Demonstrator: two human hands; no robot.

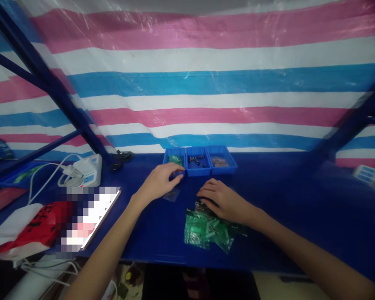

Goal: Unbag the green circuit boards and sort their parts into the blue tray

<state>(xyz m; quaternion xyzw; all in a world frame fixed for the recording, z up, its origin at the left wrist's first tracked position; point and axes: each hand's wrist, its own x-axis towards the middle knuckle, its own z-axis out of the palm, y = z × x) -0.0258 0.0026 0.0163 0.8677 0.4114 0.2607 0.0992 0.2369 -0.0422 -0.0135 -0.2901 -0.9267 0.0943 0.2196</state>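
My left hand hovers at the front of the left blue bin, thumb and fingers apart, with nothing seen between them. Green pieces lie inside that bin. Just below the hand, a small clear bag with dark bits in it rests on the table. My right hand is bent over the back of a pile of clear bags with green contents. Its fingers curl down close together, and whatever is under their tips is hidden.
The middle blue bin holds small dark parts; the right blue bin holds pale packets. At left on the blue table are a tablet-like device, a red-and-white bag and a white power strip with cables. Striped sheeting hangs behind.
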